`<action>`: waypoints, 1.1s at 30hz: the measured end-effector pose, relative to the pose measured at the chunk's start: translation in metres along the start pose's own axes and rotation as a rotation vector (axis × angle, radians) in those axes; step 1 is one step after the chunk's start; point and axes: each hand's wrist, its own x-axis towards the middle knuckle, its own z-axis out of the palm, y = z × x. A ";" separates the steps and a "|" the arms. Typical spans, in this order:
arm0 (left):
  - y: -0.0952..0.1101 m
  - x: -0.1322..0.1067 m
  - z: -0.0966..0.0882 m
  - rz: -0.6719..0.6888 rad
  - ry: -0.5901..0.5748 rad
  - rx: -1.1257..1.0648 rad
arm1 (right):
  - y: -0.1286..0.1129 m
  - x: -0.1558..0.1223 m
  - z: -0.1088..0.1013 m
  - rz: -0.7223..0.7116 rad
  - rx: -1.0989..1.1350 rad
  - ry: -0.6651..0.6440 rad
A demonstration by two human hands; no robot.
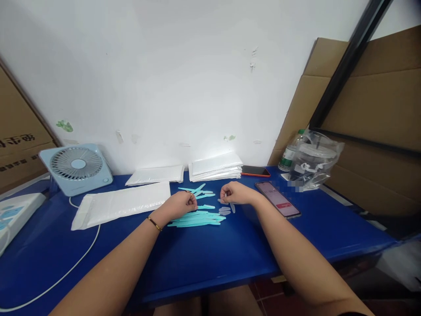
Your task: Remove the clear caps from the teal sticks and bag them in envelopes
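Several thin turquoise sticks [197,218] lie in a loose pile on the blue table [204,259], with a few more turquoise sticks [199,191] behind them. My left hand [179,204] rests above the pile with its fingers curled closed; what they pinch is too small to make out. My right hand [235,193] is closed too, and a small clear plastic cap [232,206] hangs down from its fingers. Two more clear caps [225,211] lie on the table just below that hand.
White padded envelopes lie at the back: one flat envelope [121,204] on the left, stacks [215,166] by the wall. A small fan [77,168] with a white cable [66,272] stands left. Two phones [278,198] [255,171], a bottle [291,151] and a plastic bag [314,160] sit right.
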 end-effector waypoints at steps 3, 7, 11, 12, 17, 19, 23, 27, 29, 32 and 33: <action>0.001 -0.001 -0.001 -0.022 0.062 -0.028 | 0.001 0.000 0.000 0.010 0.134 0.033; -0.001 0.000 -0.003 -0.027 0.094 -0.037 | -0.004 0.000 0.000 -0.016 0.363 0.014; -0.005 0.002 -0.002 -0.030 0.095 -0.033 | -0.008 0.001 0.002 -0.019 0.418 -0.023; -0.005 0.002 -0.002 -0.028 0.092 -0.034 | -0.009 0.001 0.003 -0.019 0.423 -0.028; 0.001 0.001 -0.002 0.002 0.080 -0.025 | -0.018 0.004 0.012 -0.051 0.412 -0.014; 0.004 0.001 0.000 0.016 0.099 0.004 | -0.023 0.006 0.018 -0.079 0.372 0.002; 0.004 0.005 0.003 0.046 0.205 0.107 | -0.027 0.010 0.022 -0.090 0.201 0.107; 0.000 0.003 -0.006 0.061 0.296 0.222 | -0.018 0.005 0.010 -0.125 -0.058 0.206; 0.000 -0.002 -0.014 0.042 0.164 0.226 | -0.012 0.000 0.003 -0.157 -0.166 0.126; 0.002 -0.009 -0.021 -0.004 -0.114 0.192 | -0.006 -0.004 -0.002 -0.158 -0.267 -0.001; 0.004 -0.011 -0.022 -0.023 -0.176 0.183 | -0.004 -0.004 -0.001 -0.149 -0.276 -0.018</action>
